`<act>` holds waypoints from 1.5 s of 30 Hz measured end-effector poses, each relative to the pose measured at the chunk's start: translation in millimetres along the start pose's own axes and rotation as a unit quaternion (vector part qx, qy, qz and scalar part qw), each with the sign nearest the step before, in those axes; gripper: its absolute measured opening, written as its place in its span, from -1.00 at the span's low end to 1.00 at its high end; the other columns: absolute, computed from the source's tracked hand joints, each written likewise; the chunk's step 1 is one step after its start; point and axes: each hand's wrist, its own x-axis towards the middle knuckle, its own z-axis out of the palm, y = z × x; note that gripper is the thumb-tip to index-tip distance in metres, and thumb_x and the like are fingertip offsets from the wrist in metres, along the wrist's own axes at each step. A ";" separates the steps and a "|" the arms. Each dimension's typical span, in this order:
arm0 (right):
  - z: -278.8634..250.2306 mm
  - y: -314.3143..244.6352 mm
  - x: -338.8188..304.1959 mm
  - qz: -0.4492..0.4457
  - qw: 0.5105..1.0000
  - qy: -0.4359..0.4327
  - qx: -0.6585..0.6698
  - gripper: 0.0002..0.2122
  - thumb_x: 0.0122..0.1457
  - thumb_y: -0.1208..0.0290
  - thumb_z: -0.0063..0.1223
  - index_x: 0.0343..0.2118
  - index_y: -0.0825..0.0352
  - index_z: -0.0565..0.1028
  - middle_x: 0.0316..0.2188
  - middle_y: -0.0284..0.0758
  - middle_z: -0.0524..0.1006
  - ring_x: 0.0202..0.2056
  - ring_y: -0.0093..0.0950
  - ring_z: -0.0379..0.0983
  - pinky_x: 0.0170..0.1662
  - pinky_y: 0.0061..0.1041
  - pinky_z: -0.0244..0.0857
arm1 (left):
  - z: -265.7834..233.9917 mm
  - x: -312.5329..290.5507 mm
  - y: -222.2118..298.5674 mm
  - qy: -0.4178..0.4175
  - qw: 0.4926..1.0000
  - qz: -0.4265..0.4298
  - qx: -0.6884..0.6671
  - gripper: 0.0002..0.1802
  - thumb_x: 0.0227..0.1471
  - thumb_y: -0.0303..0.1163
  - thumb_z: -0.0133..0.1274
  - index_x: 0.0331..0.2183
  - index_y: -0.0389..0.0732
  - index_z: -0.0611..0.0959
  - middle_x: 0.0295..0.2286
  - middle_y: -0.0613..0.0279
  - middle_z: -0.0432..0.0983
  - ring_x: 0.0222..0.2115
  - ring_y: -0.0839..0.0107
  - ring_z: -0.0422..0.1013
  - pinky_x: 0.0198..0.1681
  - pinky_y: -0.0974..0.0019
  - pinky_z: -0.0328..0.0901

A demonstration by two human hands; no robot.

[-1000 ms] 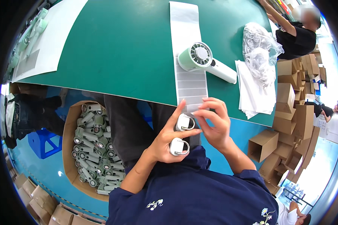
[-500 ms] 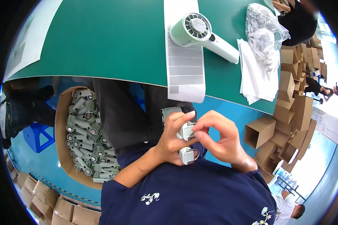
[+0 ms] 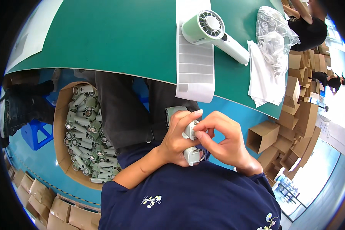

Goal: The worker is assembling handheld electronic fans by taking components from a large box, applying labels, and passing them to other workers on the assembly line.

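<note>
My left hand [image 3: 176, 140] is wrapped round two pale green handheld fans close to my lap. The white handle end of the upper fan [image 3: 188, 132] sticks out between my fingers. Below it shows the handle end of the lower fan [image 3: 191, 155], with a thin loop on it. A round green fan head [image 3: 171, 114] appears beyond my knuckles; which handle it belongs to I cannot tell. My right hand [image 3: 224, 140] pinches with thumb and forefinger at the upper handle end. The fingertips cover the small part they grip.
On the green table [image 3: 111, 38] lie another handheld fan [image 3: 211, 28], a printed label strip [image 3: 195, 67], white papers [image 3: 265, 84] and a bag of white cables [image 3: 273, 38]. A carton of fans [image 3: 61, 153] stands left, by a blue stool [image 3: 34, 134]. Empty cartons [image 3: 262, 136] are stacked right.
Both hands stay together at the handle ends, with the right fingertips still pinching the upper one. The lower handle end has turned slightly. The whole view has shifted a little.
</note>
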 end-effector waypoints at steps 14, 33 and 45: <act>7.6 1.1 -5.3 -0.057 0.991 0.054 -0.108 -0.80 0.01 0.70 0.31 -0.27 0.36 0.65 -0.43 -0.32 0.53 -0.49 -0.55 0.48 -0.47 -0.55 0.34 | 0.7 1.5 0.2 0.000 1.000 -0.001 0.002 -0.53 -0.42 -0.27 0.36 -0.31 -0.23 0.75 0.21 -0.19 0.23 0.03 -0.08 0.28 0.07 -0.05 0.21; 0.2 4.8 -7.4 -0.104 0.973 0.175 -0.105 -0.75 0.06 0.77 0.24 -0.17 0.45 0.63 -0.33 -0.26 0.52 -0.33 -0.51 0.47 -0.27 -0.54 0.42 | -0.5 3.3 3.4 -0.014 1.000 -0.013 0.008 -0.37 -0.47 -0.25 0.34 -0.15 -0.05 0.79 0.20 -0.14 0.24 0.00 -0.05 0.30 0.07 -0.05 0.22; 7.0 13.2 -14.0 -0.054 0.975 0.199 0.087 -0.77 0.12 0.78 0.16 -0.15 0.48 0.52 -0.25 -0.18 0.55 -0.19 -0.38 0.50 -0.05 -0.39 0.40 | -3.1 2.9 2.8 -0.016 1.000 -0.014 0.007 -0.35 -0.49 -0.24 0.33 -0.15 -0.08 0.78 0.20 -0.16 0.24 0.02 -0.07 0.30 0.08 -0.07 0.21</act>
